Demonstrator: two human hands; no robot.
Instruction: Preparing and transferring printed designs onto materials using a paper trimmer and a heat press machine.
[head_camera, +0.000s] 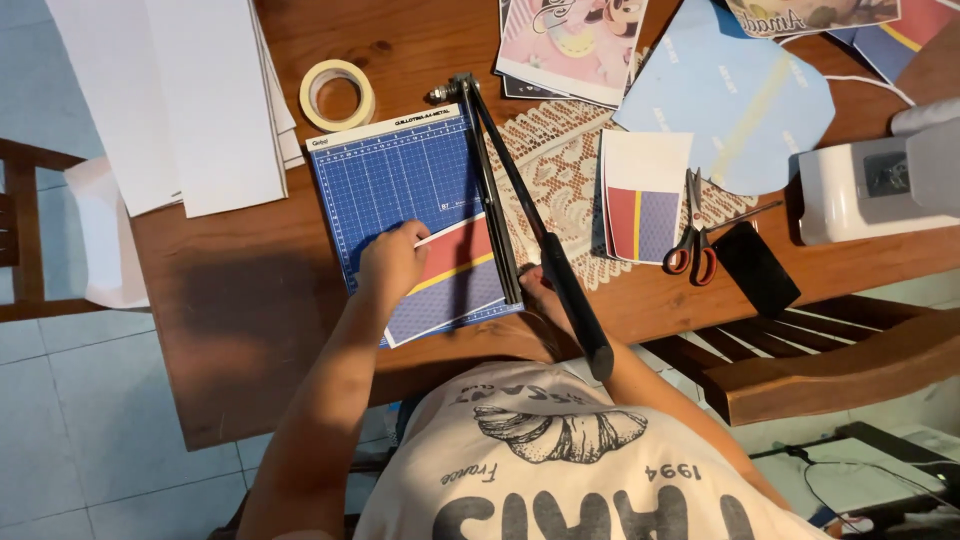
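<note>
Two bare hands work at a paper cutter (400, 190) with a blue gridded base, seen from above on a brown wooden tabletop (250, 300). The left hand (392, 262) lies palm down, fingers curled, pressing a printed sheet (450, 280) with red, yellow and grey-blue bands flat onto the cutter's base. The right hand (540, 295) sits just beside the cutter's right edge, mostly hidden under the long black blade arm (545, 240), which stands raised at an angle; whether that hand grips anything cannot be told.

To the right, on a lace mat (560, 170), lies a small stack of similar banded sheets (642, 195), with red-handled scissors (695, 235) touching its edge. A roll of pale tape (338, 95) rests just above the cutter. White boards (190, 90) lie at the far left. A white machine (860, 190) stands at the right edge.
</note>
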